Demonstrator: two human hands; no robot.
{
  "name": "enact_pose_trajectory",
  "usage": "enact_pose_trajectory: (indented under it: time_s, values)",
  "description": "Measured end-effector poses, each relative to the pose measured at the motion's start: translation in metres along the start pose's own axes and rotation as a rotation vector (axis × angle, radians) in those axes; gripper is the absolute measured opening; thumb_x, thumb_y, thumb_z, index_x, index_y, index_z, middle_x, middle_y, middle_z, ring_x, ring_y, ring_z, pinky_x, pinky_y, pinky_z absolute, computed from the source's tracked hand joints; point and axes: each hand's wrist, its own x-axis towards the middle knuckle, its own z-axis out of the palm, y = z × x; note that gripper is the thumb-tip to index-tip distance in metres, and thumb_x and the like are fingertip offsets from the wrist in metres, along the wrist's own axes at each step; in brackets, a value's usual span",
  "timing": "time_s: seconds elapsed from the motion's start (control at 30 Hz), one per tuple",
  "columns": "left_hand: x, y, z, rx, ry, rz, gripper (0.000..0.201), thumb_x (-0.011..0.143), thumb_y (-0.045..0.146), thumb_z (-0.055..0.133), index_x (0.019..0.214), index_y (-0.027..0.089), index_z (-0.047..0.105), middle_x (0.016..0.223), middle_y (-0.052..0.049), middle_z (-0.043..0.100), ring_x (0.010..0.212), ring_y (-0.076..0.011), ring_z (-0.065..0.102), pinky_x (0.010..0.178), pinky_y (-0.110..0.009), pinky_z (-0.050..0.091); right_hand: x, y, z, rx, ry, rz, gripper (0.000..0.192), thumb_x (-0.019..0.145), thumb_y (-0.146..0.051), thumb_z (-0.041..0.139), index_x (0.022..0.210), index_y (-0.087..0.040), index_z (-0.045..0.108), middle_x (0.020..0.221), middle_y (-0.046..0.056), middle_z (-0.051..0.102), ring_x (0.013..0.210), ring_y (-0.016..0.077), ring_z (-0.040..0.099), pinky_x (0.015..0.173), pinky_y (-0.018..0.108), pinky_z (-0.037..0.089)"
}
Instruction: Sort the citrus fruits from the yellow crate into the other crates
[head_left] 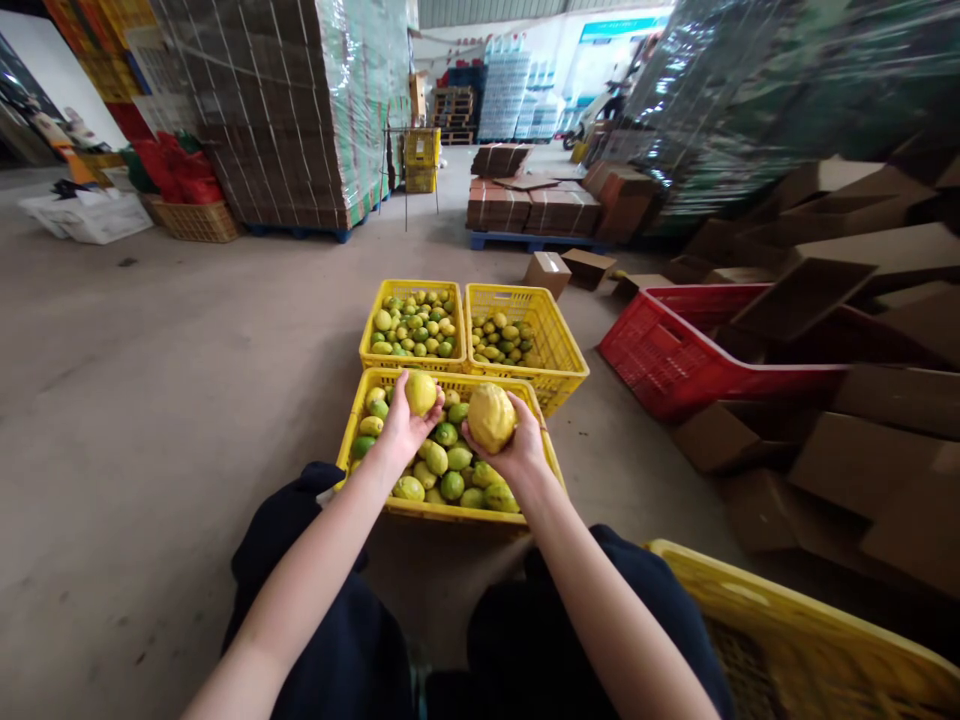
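Held up in my left hand (406, 428) is a smooth yellow lemon (421, 393), its fingers wrapped around the fruit. My right hand (519, 447) is closed around a larger, bumpy yellow lemon (491, 418). Both hands are above the near yellow crate (454, 514), which holds many green and yellow lemons (452, 486). Behind it stand two more yellow crates: the left one (363, 342) is well filled with green-yellow fruit, and the right one (561, 335) has a smaller heap towards its left side.
A red crate (660, 365) with cardboard in it stands to the right, amid loose cardboard boxes (862, 470). Another yellow crate (795, 620) is by my right knee. Flattened cartons (562, 208) lie on a blue pallet further back. A tall wrapped stack (262, 120) rises at back left.
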Motion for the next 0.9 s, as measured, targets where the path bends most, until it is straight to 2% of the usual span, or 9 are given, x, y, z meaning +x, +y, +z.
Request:
enact_pose_trajectory:
  time_s: [0.17,0.3,0.4,0.53,0.63,0.7,0.73,0.8,0.9]
  values:
    - [0.004,-0.002,-0.003,0.007,-0.01,-0.039,0.036,0.096,0.043,0.04,0.096,0.016,0.064,0.082,-0.008,0.068,0.057,-0.0113,0.058,0.049,-0.02,0.046,0.008,0.001,-0.003,-0.026,-0.105,0.104,0.027,0.087,-0.032,0.042,0.083,-0.018,0.064,0.066,0.009,0.07,0.053,0.0207,0.064,0.047,0.032,0.054]
    - [0.003,0.0,-0.004,0.079,-0.027,-0.051,0.034,0.095,0.041,0.041,0.103,0.018,0.064,0.075,-0.006,0.066,0.051,-0.0113,0.054,0.043,-0.02,0.042,0.005,0.0,-0.003,-0.026,-0.147,0.079,0.028,0.086,-0.034,0.042,0.087,-0.019,0.065,0.066,0.008,0.07,0.05,0.0207,0.062,0.045,0.032,0.053]
    - [0.003,0.001,-0.006,0.11,-0.035,-0.056,0.035,0.093,0.042,0.041,0.096,0.016,0.064,0.072,-0.006,0.063,0.046,-0.0098,0.05,0.039,-0.02,0.04,0.0,-0.002,-0.001,-0.008,-0.155,0.061,0.033,0.088,-0.038,0.042,0.094,-0.017,0.066,0.069,0.009,0.071,0.055,0.0212,0.064,0.047,0.032,0.054]
    - [0.011,-0.004,-0.013,0.161,-0.029,-0.119,0.028,0.091,0.038,0.046,0.085,0.016,0.063,0.073,-0.006,0.063,0.05,-0.0097,0.054,0.041,-0.019,0.044,-0.004,-0.008,-0.001,-0.005,-0.156,0.01,0.033,0.088,-0.037,0.042,0.099,-0.015,0.065,0.075,0.011,0.073,0.058,0.0202,0.065,0.048,0.028,0.054]
    - [0.021,-0.025,-0.029,0.291,0.015,-0.173,0.022,0.09,0.037,0.052,0.081,0.019,0.06,0.068,-0.004,0.061,0.052,-0.0111,0.056,0.045,-0.021,0.048,-0.003,-0.014,-0.002,0.022,-0.158,0.005,0.032,0.088,-0.036,0.042,0.098,-0.016,0.064,0.074,0.011,0.073,0.056,0.0195,0.063,0.045,0.026,0.052]
    - [0.024,-0.049,-0.045,0.378,0.043,-0.226,0.015,0.087,0.033,0.059,0.08,0.02,0.059,0.068,-0.003,0.061,0.054,-0.0124,0.057,0.051,-0.024,0.051,-0.004,-0.018,-0.003,0.047,-0.161,0.011,0.031,0.088,-0.036,0.041,0.097,-0.017,0.064,0.072,0.01,0.072,0.056,0.0191,0.062,0.045,0.026,0.052]
    - [0.023,-0.061,-0.054,0.509,0.067,-0.293,0.015,0.086,0.036,0.061,0.081,0.022,0.058,0.068,-0.002,0.06,0.057,-0.0131,0.059,0.056,-0.025,0.053,-0.005,-0.02,-0.003,0.058,-0.161,0.008,0.031,0.088,-0.036,0.041,0.096,-0.017,0.064,0.072,0.01,0.072,0.056,0.0188,0.062,0.046,0.026,0.052]
    - [0.019,-0.087,-0.075,0.599,0.087,-0.386,0.017,0.081,0.036,0.066,0.082,0.022,0.057,0.068,-0.002,0.06,0.059,-0.0165,0.063,0.059,-0.031,0.055,-0.007,-0.025,-0.003,0.073,-0.16,0.006,0.03,0.088,-0.036,0.041,0.095,-0.017,0.063,0.073,0.009,0.072,0.058,0.0184,0.063,0.047,0.026,0.053]
    - [0.015,-0.112,-0.099,0.68,0.103,-0.466,0.018,0.08,0.033,0.068,0.079,0.022,0.054,0.062,0.001,0.056,0.047,-0.0154,0.058,0.052,-0.034,0.053,-0.011,-0.033,-0.003,0.084,-0.168,0.007,0.029,0.087,-0.035,0.04,0.094,-0.018,0.063,0.073,0.009,0.072,0.057,0.0181,0.062,0.046,0.025,0.052]
